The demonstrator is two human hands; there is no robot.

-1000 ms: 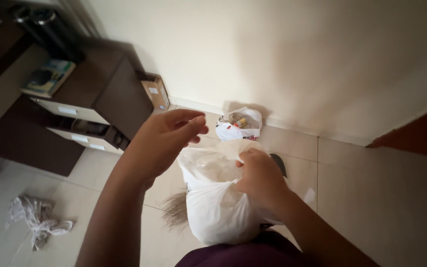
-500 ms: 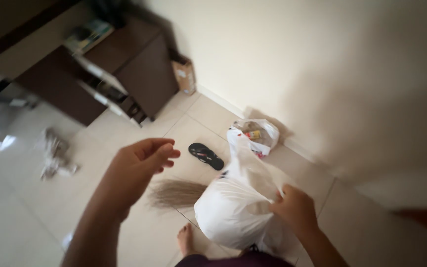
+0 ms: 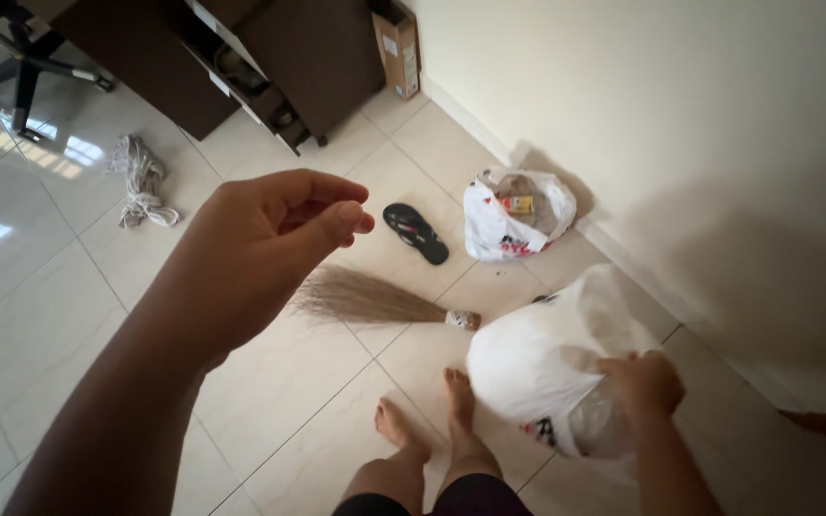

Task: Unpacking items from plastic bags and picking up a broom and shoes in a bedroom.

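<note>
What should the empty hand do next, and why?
Probably bring the left hand down to the full white plastic bag. Only the right hand grips its bunched top, and the left hand hangs free above the tiled floor, holding nothing.

Pale tiled floor (image 3: 40,315) — carrying a straw broom (image 3: 375,301), a black flip-flop (image 3: 416,232), an open white plastic bag of rubbish (image 3: 513,218) near the wall, a crumpled cloth (image 3: 141,182), a dark cabinet (image 3: 270,57), a cardboard box (image 3: 399,48) — and two bare feet (image 3: 427,416).
</note>
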